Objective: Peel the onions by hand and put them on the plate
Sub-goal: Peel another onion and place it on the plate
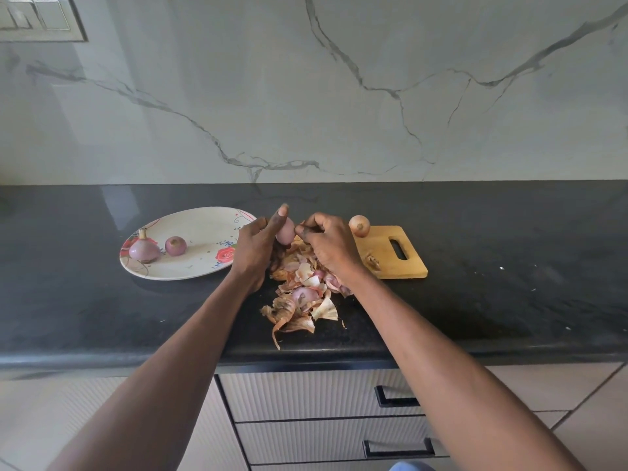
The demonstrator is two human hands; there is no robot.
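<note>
My left hand [255,248] grips a pale pink, mostly peeled onion [285,230] above the black counter. My right hand [328,244] pinches a bit of skin at the onion's right side, fingers curled. Two peeled purple onions lie on the oval floral plate [200,229] to the left: a larger one [144,249] with a stalk and a smaller one [175,246]. An unpeeled brown onion [359,226] sits at the far left corner of the wooden cutting board [401,263]. A heap of onion skins [302,297] lies under and in front of my hands.
The black counter [509,266] runs the full width, backed by a marble wall. A scrap of peel [373,261] lies on the board. Drawers with dark handles [397,399] are below the counter's front edge. A switch plate [37,17] is at the top left.
</note>
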